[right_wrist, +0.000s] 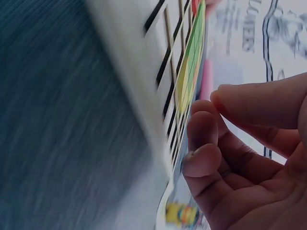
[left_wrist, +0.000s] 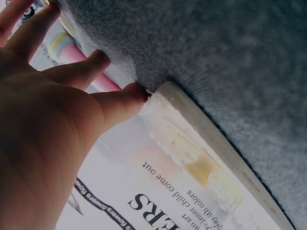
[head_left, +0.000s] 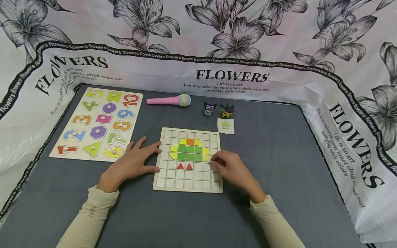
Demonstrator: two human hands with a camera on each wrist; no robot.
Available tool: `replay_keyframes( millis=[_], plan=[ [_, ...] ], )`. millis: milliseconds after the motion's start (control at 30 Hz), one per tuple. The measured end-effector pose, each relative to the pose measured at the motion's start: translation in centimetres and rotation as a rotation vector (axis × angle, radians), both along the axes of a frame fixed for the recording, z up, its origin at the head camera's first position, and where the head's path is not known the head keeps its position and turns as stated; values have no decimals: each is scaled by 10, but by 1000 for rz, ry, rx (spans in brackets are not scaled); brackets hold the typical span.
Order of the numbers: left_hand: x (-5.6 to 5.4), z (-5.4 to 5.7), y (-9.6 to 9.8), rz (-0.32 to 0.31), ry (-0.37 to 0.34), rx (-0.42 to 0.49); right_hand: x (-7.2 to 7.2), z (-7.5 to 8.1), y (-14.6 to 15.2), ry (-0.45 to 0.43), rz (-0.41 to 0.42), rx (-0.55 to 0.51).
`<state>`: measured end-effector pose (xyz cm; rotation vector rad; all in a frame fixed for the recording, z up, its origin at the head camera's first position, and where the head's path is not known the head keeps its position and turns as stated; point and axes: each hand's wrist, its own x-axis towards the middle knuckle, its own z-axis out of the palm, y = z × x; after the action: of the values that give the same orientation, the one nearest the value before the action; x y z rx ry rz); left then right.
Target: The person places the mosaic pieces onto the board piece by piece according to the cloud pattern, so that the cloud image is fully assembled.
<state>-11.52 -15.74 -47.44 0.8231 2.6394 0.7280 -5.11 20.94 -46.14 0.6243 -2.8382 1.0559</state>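
Observation:
A square wooden grid board (head_left: 187, 179) lies on the grey table cover, bearing green squares (head_left: 189, 153), yellow rounded pieces (head_left: 173, 152), an orange square (head_left: 190, 142) and two red triangles (head_left: 184, 166). My left hand (head_left: 128, 167) is spread out, its thumb and fingertips at the board's left edge. Over the right edge hovers my right hand (head_left: 232, 168), with fingers curled and thumb close to the index fingertip. In the right wrist view, no piece shows between those fingers (right_wrist: 204, 127), though a small one could be hidden. Something red (head_left: 244, 165) peeks out beside that hand.
At left lies a number-and-shape puzzle board (head_left: 100, 129). Along the back are a pink toy microphone (head_left: 167, 100), two small figurines, one dark (head_left: 209, 109) and one yellow and black (head_left: 227, 111), and a pattern card (head_left: 225, 126). Flower-printed white sheeting (head_left: 173, 72) borders the cover.

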Motion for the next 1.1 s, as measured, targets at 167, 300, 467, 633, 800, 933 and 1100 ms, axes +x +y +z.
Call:
replay_keyframes(
  millis=[167,300,467,633,800,933,1100],
  plan=[
    [0,0,1,-2,-5,3,11,-1,31,8,-111,21],
    [1,0,2,0,-9,0,20,-2,56,14,-194,56],
    [1,1,3,2,-8,-4,26,-3,79,-18,-246,99],
    [1,3,2,2,-14,-7,27,-5,89,-33,-264,140],
    [1,4,2,-1,-15,-6,23,-7,88,-38,-264,148],
    [1,3,3,-1,-14,-3,20,-9,85,-36,-247,154],
    [1,3,3,3,-13,-8,16,-8,80,-44,-223,132]
  ],
)
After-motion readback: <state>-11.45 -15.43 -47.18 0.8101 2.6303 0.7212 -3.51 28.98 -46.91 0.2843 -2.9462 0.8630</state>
